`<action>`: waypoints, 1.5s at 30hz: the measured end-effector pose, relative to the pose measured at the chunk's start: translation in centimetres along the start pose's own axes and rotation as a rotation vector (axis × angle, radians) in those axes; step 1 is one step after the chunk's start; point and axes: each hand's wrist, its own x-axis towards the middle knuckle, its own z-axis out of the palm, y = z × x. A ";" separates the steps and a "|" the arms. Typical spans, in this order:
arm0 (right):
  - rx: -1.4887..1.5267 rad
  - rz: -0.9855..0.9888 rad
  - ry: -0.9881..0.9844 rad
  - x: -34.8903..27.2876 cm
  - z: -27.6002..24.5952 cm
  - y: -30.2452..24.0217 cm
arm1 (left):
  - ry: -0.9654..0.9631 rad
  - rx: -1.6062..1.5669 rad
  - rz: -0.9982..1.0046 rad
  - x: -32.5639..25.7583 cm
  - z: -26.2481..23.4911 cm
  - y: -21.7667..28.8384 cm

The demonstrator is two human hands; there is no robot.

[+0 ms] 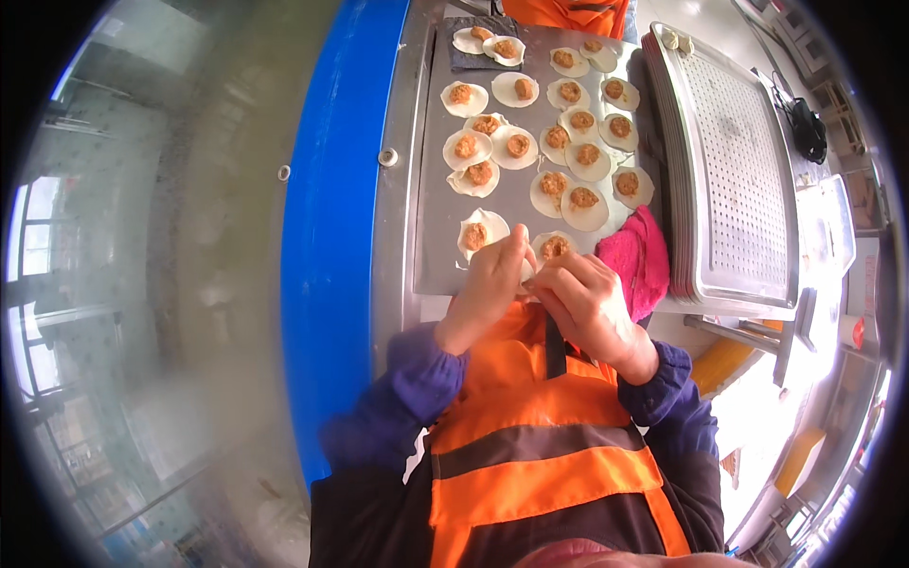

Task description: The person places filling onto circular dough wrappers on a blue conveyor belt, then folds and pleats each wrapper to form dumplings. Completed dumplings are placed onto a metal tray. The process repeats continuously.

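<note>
My left hand (pixel 486 287) and my right hand (pixel 589 308) meet at the near edge of a steel table (pixel 437 275). Both are closed, fingertips together, around a pale dumpling wrapper (pixel 527 272); most of it is hidden by the fingers, and its filling cannot be seen. Just beyond the left hand lies a round wrapper with orange-brown filling (pixel 476 235). Another filled wrapper (pixel 553 245) sits right behind the right hand, partly covered by it. Farther back, several flat wrappers topped with filling (pixel 587 161) are spread over the table, some overlapping.
A crumpled pink cloth (pixel 636 260) lies at the table's near right corner. Perforated metal trays (pixel 734 142) are stacked to the right. A blue band (pixel 331 218) runs along the left. At the far edge are a dark cloth (pixel 467 59) and someone's orange clothing (pixel 566 13).
</note>
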 end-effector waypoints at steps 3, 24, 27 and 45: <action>0.143 0.155 0.021 -0.2 0.5 -0.1 | -0.018 -0.155 0.099 -1.0 0.5 1.5; 0.303 0.267 0.027 -0.1 -0.2 -0.4 | -0.104 -0.129 0.242 -0.7 0.5 0.8; 0.289 0.249 0.034 -0.2 -0.2 -0.5 | -0.078 -0.113 0.202 -0.8 0.5 1.1; 0.026 -0.008 -0.136 0.3 0.0 -0.3 | -0.083 -0.007 0.052 -1.3 -0.6 1.4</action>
